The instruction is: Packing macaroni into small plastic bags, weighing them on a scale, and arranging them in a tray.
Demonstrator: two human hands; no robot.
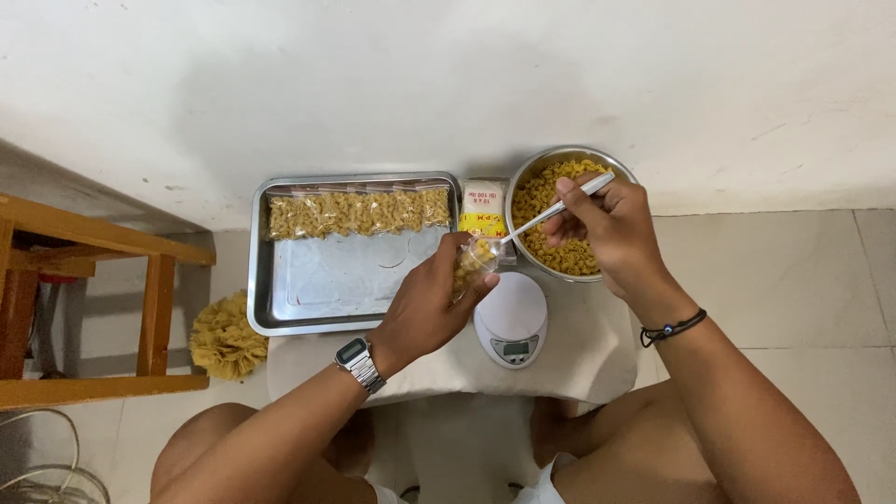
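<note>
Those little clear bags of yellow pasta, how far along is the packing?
Done: a row of filled clear bags lies along the far side of the steel tray. In hand: the left hand holds a small clear bag while the right hand spoons pasta in with a white spoon. Left: the round steel bowl holds plenty more.
</note>
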